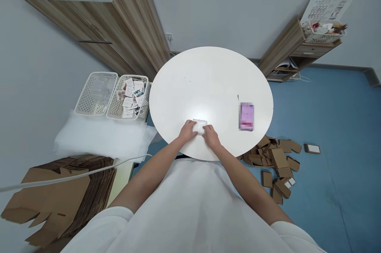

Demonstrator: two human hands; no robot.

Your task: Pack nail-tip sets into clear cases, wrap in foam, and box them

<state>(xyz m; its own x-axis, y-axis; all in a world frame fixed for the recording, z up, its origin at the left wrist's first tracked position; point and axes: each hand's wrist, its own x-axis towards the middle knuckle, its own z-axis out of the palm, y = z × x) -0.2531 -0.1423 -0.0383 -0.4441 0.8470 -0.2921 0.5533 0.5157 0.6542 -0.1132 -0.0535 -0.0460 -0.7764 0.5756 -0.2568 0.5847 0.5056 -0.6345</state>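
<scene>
Both my hands rest on the near edge of a round white table (208, 74). Between them lies a small white foam-like wrap (200, 124). My left hand (187, 131) grips its left side with curled fingers. My right hand (210, 134) pinches its right side. What is inside the wrap is hidden.
A pink phone-like object (246, 116) lies on the table's right side. Two white baskets (114, 95) stand at the left, one holding several small cards. White foam sheets (101, 138) and flat cardboard (59, 193) lie left of me. Small brown boxes (276, 161) litter the blue floor.
</scene>
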